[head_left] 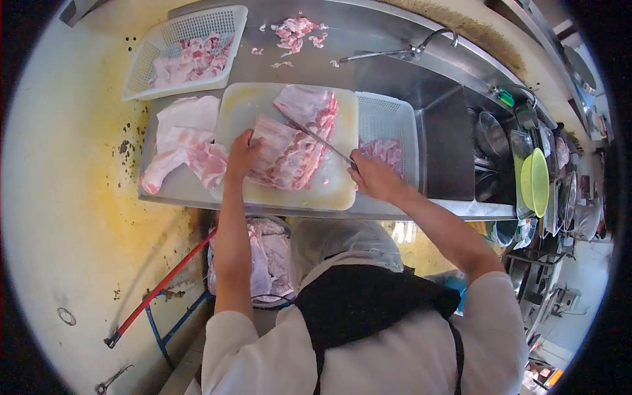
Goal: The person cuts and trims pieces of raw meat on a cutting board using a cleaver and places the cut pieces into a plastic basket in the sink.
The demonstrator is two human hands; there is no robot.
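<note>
A slab of raw pork ribs (283, 155) lies on a white cutting board (342, 197), with a second ribbed section of meat (306, 102) right behind it. My left hand (245, 155) grips the slab's left edge, its fingers partly hidden against the meat. In my right hand (376, 176) is a knife (329, 145), held by the handle at the board's right side. Its blade slants up to the left, along the line between the two sections; how deep it sits I cannot tell. A raw pork leg piece (181, 145) rests left of the board.
A perforated white basket (138, 76) of meat pieces stands back left; another basket (405, 115) with meat is right of the board. Scraps (296, 31) lie behind, near a faucet (415, 51). A sink (447, 138) and green basin (534, 183) are right. A meat-filled tub (270, 257) stands below.
</note>
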